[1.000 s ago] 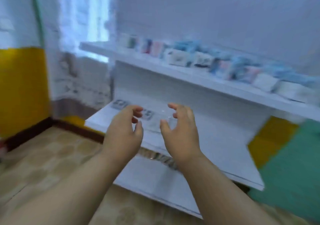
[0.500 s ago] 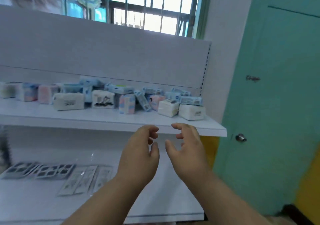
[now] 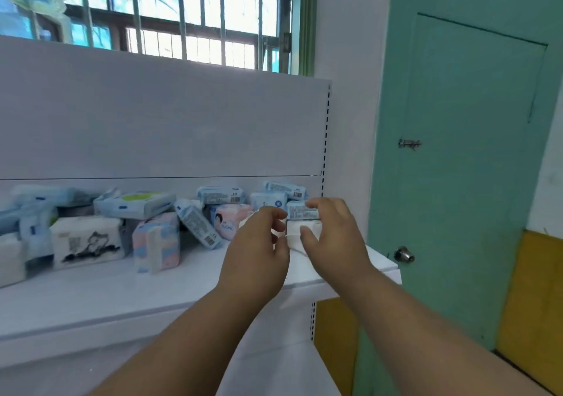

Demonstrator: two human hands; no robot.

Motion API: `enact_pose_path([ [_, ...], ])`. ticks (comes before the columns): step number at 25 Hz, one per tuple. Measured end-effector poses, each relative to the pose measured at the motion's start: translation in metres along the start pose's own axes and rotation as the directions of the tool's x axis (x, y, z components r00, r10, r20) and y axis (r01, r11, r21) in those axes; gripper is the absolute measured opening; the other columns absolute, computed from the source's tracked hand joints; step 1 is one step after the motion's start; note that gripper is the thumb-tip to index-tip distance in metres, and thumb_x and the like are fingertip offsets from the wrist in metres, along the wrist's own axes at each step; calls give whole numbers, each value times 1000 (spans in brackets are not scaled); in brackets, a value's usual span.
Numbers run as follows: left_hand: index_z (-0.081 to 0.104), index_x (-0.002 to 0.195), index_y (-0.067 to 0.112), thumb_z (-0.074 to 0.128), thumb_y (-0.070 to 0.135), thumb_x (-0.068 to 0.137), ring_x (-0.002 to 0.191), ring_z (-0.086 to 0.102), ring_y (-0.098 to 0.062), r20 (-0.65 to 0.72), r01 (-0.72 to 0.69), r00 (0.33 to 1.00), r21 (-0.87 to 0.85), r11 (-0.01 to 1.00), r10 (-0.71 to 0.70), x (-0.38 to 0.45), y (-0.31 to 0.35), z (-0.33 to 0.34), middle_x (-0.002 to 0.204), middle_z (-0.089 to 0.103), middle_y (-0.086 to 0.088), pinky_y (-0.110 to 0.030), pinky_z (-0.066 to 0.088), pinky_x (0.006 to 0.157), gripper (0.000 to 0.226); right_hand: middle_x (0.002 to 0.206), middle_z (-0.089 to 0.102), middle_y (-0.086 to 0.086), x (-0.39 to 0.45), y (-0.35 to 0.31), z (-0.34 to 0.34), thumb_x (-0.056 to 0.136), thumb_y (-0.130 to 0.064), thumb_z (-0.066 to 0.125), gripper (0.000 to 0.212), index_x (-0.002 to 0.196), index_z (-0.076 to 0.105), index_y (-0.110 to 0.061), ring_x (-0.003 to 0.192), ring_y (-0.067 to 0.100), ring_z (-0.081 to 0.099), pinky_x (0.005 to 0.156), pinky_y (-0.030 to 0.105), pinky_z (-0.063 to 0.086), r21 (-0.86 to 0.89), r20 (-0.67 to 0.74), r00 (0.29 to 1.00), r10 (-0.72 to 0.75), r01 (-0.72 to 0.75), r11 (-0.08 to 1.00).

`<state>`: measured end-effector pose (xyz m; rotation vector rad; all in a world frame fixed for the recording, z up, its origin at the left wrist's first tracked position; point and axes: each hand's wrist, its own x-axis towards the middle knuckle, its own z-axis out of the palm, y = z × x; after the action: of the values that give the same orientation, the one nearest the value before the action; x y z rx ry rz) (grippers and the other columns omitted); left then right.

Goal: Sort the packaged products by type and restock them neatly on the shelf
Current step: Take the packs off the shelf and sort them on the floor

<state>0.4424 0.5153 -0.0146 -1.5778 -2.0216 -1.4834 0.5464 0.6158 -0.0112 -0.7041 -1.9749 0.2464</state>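
Note:
Several soft tissue and wipe packs lie jumbled on the white upper shelf (image 3: pixel 152 292). At its right end a small blue pack (image 3: pixel 300 212) sits on a white pack (image 3: pixel 294 232). My right hand (image 3: pixel 330 237) has its fingers curled over the blue pack's top, with the thumb against the white pack below. Just left of these two packs, my left hand (image 3: pixel 259 252) hovers with curved fingers and holds nothing I can see. Further left are a pink pack (image 3: pixel 230 223), a tilted blue pack (image 3: pixel 198 223), a pink-and-blue pack (image 3: pixel 157 243) and a white pack with a black drawing (image 3: pixel 88 237).
The shelf ends just right of my hands at a perforated upright (image 3: pixel 324 152). A teal door (image 3: pixel 469 152) with a round knob (image 3: pixel 403 254) stands to the right. A barred window (image 3: pixel 182 15) is above the white back panel.
The view swung from the lower shelf up and right to the upper shelf's right end. Both hands moved forward from mid-air onto the packs there.

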Motion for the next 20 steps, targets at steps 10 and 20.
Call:
enact_pose_path([
  [10, 55, 129, 25, 43, 52, 94, 116, 54, -28, 49, 319, 937, 287, 903, -346, 116, -30, 84, 124, 62, -10, -37, 44, 94, 46, 124, 64, 3, 87, 69, 37, 100, -47, 34, 40, 124, 58, -25, 116, 26, 55, 110, 43, 29, -158, 123, 920, 373, -352, 922],
  [20, 52, 124, 14, 71, 5, 82, 79, 73, -22, -199, 134, 586, -932, 336, -786, 153, -22, 89, 104, 70, -10, -35, 60, 60, 47, 105, 59, -2, 155, 93, 43, 92, -11, 49, 17, 106, 57, -17, 86, 16, 56, 57, 21, 42, 301, 242, 969, 51, -125, 945],
])
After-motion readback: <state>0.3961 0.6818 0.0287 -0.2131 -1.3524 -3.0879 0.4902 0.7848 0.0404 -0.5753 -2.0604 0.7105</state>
